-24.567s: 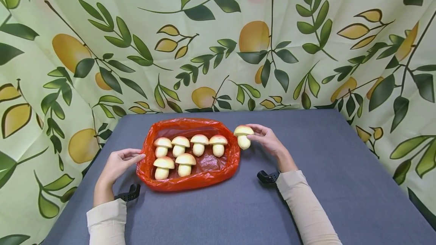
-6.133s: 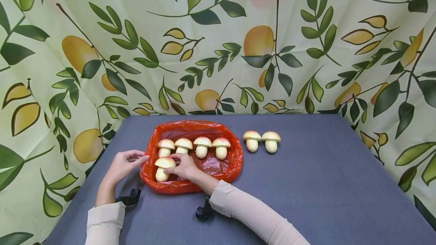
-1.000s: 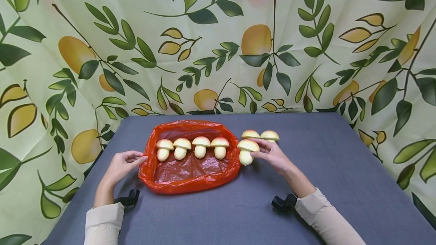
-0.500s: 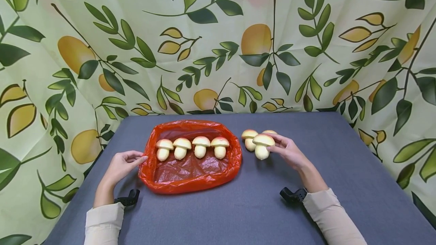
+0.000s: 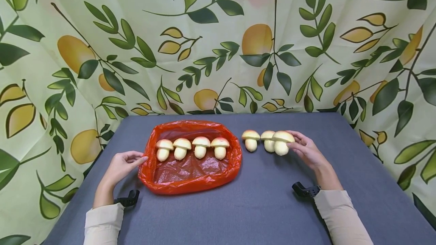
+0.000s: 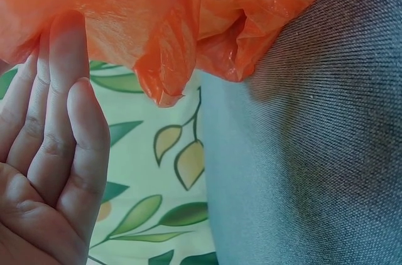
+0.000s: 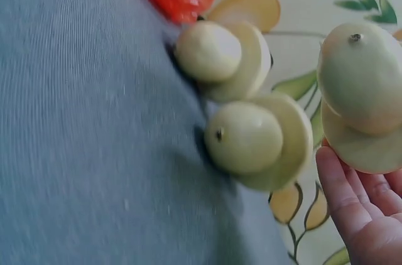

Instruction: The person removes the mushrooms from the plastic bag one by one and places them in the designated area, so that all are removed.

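Observation:
In the head view my right hand (image 5: 308, 152) holds a toy mushroom (image 5: 282, 142) with a cream stem and a yellow, reddish-topped cap. It overlaps the right one of two mushrooms standing on the table, a middle mushroom (image 5: 268, 141) and a left mushroom (image 5: 251, 140). The right wrist view shows the held mushroom (image 7: 361, 83) at the fingertips, stem end toward the camera. My left hand (image 5: 122, 165) pinches the left rim of a red plastic bag (image 5: 190, 187). In the left wrist view, the bag's film (image 6: 132, 20) covers some fingertips. Several mushrooms (image 5: 201, 147) form one row inside the bag.
A blue-grey cloth covers the table (image 5: 218, 218). Behind it hangs a leaf-and-fruit patterned curtain (image 5: 218, 48). Black wrist cameras are on both wrists, the left wrist camera (image 5: 128, 198) standing close to the bag's lower left.
Since one second ago my right hand has carried the mushroom rightward from the bag's right edge, past the two mushrooms on the table. My left hand has stayed at the bag's rim.

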Action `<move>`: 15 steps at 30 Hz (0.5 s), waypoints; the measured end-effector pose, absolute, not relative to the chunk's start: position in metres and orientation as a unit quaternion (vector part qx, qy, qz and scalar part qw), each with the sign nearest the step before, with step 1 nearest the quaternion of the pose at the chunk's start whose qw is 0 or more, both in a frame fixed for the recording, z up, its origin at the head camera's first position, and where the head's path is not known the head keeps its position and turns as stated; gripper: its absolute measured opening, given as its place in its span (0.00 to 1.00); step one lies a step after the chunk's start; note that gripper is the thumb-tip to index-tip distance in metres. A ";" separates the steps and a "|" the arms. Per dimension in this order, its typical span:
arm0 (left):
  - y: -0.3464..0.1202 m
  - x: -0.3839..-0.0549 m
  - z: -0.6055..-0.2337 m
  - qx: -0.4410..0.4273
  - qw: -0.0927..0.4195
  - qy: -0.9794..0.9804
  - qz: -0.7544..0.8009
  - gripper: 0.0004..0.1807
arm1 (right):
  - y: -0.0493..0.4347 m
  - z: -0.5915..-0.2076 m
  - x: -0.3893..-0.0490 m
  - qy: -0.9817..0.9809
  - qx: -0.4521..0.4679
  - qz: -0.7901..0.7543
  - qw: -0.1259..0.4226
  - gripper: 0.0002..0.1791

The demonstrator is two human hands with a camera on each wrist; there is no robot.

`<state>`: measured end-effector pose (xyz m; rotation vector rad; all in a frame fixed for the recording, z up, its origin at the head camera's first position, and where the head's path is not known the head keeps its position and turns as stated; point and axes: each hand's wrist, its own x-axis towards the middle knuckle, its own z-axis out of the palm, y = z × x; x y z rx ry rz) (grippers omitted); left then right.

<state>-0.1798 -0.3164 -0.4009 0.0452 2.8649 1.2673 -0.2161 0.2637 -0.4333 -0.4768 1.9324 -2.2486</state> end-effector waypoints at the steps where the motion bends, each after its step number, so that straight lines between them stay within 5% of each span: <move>1: -0.316 -0.180 -0.401 0.014 0.005 0.915 0.404 0.20 | 0.266 -0.435 -0.217 0.638 -0.156 -0.751 0.067 0.21; 15: -0.315 -0.180 -0.401 0.004 0.014 0.916 0.401 0.21 | 0.295 -0.453 -0.226 0.562 -0.129 -0.814 0.063 0.21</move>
